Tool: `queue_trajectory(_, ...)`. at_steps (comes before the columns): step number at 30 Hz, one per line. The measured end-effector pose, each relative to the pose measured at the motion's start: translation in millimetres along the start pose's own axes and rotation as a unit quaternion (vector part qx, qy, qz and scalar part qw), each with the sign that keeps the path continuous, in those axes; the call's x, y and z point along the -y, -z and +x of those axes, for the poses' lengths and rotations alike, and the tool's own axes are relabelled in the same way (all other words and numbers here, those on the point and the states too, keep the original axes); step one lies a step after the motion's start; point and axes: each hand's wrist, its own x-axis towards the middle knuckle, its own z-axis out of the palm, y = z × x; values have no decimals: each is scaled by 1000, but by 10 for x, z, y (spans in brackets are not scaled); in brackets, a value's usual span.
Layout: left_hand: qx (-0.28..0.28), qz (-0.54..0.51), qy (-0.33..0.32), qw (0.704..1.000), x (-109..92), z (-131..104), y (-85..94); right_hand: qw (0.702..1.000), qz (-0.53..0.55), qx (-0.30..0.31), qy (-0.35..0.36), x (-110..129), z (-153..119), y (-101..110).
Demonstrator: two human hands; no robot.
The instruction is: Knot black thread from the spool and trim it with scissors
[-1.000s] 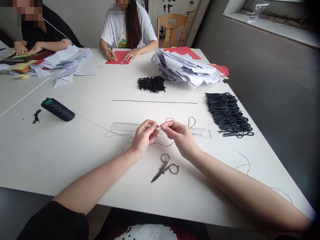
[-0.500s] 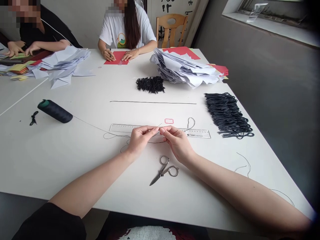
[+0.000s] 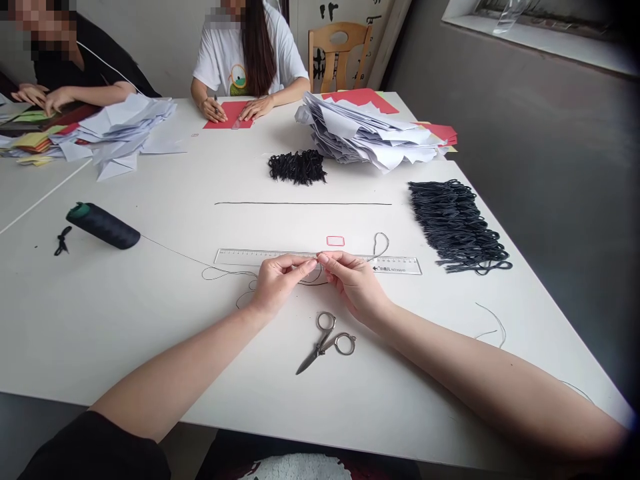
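Note:
My left hand (image 3: 279, 283) and my right hand (image 3: 353, 281) meet at their fingertips over a clear ruler (image 3: 400, 265). Both are closed in a pinch on thin black thread (image 3: 313, 285), which bows in a small loop below the fingers. A doubled loop of cord (image 3: 382, 244) sticks out beyond my right hand. From the dark spool (image 3: 107, 227) at the left a strand runs to loose coils beside my left hand. Metal scissors (image 3: 323, 343) lie partly open just below my hands. The exact spot where the fingertips touch the thread is hidden.
A straight black cord (image 3: 303, 203) lies beyond the ruler, near a small red outline (image 3: 335, 241). Bundles of black loops (image 3: 457, 227) lie at right, a smaller pile (image 3: 297, 167) farther back. Paper stacks (image 3: 370, 130) stand behind. Two people sit across the table, one handling red paper (image 3: 227, 115).
The short thread end that stuck up between my fingertips no longer shows. A small thread loop now hangs below them. The whole view has shifted slightly.

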Motion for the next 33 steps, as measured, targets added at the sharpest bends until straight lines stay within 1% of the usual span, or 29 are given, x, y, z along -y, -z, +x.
queue_trajectory(4, 8, 5, 3, 1000, -8, 2, 2, 1000, -3, 12, -7, 18, 8, 4)
queue_trajectory(8, 2, 24, 0, 1000, 2, 6, 2, 1000, 12, 19, -12, 23, 6, 9)
queue_trajectory(12, 10, 47, -7, 999, 24, 9, 6, 999, 14, 31, -17, 25, -9, 6)
queue_trajectory(14, 14, 63, -30, 997, 38, 1, 9, 999, 4, 33, -9, 25, -20, -2)
queue_trajectory(16, 12, 66, -76, 995, 49, -15, 12, 999, -15, 34, 16, 26, -34, -15)
queue_trajectory(18, 18, 42, -118, 992, 54, -35, 14, 998, -31, 39, 49, 29, -46, -32)
queue_trajectory(19, 31, 23, -127, 991, 56, -45, 13, 997, -37, 41, 61, 31, -52, -42)
queue_trajectory(21, 67, -17, -122, 990, 61, -59, 9, 995, -44, 35, 76, 35, -61, -63)
queue_trajectory(23, 102, -46, -98, 989, 69, -64, 3, 996, -38, 31, 77, 38, -70, -86)
queue_trajectory(25, 118, -61, -70, 989, 80, -62, -1, 996, -20, 53, 67, 43, -80, -107)
queue_trajectory(28, 123, -43, -42, 991, 84, -57, -1, 995, 2, 88, 52, 47, -88, -123)
queue_trajectory(33, 104, 44, -55, 992, 52, -70, 2, 996, 7, 75, 46, 40, -73, -99)
